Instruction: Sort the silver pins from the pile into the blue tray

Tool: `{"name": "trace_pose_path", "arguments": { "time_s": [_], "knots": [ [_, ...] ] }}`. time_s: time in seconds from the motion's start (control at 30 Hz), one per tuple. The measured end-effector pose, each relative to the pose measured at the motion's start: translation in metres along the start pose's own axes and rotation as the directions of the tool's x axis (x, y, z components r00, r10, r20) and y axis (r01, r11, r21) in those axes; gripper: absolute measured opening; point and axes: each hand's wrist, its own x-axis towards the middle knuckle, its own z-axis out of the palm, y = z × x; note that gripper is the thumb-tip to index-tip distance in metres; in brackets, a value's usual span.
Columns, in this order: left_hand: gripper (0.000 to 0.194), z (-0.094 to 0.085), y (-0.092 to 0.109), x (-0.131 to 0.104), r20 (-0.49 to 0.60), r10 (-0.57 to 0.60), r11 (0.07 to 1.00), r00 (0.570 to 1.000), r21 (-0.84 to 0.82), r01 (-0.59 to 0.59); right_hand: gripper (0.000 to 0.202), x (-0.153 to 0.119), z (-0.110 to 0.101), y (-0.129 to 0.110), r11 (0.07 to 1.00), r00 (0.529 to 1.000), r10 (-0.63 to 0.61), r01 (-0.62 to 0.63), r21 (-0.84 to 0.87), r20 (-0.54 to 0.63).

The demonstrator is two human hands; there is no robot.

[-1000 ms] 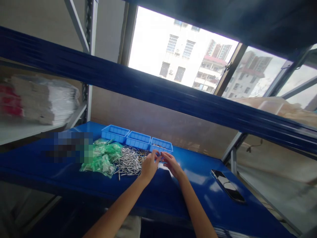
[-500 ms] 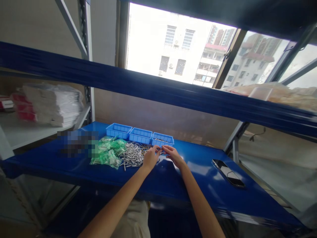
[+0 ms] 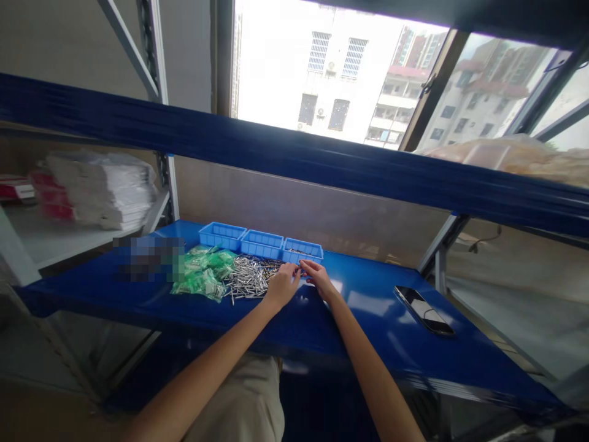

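"Pins (image 3: 251, 279): where are they found?"

"They are heaped on the blue table (image 3: 368, 344), just left of the hands. Behind the table a pale wall (image 3: 239, 184) is seen, crossed above by a blue beam (image 3: 294, 147); daylight is let in by a window (image 3: 276, 67)."

"How are the hands held?"

"The left hand (image 3: 284, 285) is curled, thumb and fingers drawn together. The right hand (image 3: 318, 276) is bent toward it, fingertips near the left's. Whether anything is pinched by either cannot be told; it is too small."

"And the materials?"

"The pins are slim, straight and metallic, mostly silvery, some darker. The trays (image 3: 262, 245) are made of blue plastic, rectangular, with ribbed walls. The bags (image 3: 205, 273) are of thin green film, crumpled. The table is smooth, marked by glossy reflections."

"Can they be counted?"

"Three trays are lined up in a row, with small pieces (image 3: 299, 251) held in the rightmost. One phone (image 3: 426, 312) is laid at the right. The pins and the overlapping bags cannot be counted."
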Motion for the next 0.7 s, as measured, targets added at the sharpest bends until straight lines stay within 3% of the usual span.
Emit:
{"name": "trace_pose_path", "arguments": {
  "time_s": [0.17, 0.4, 0.7],
  "knots": [
    [0.025, -0.001, 0.007, -0.002, 0.085, 0.073, 0.991, 0.994, 0.109, -0.082, 0.040, 0.004, -0.008, 0.004, 0.998, 1.000, 0.018, -0.018, 0.064, -0.004],
    [0.024, -0.001, 0.009, -0.001, 0.103, 0.067, 0.983, 0.992, 0.162, -0.083, 0.040, 0.005, -0.010, 0.007, 0.995, 1.000, 0.027, -0.028, 0.095, 0.014],
    [0.019, 0.003, 0.009, 0.001, 0.118, 0.009, 0.980, 0.993, 0.197, -0.032, 0.038, 0.009, -0.007, 0.014, 0.990, 0.997, -0.070, 0.069, 0.126, 0.008]
  ]
}}
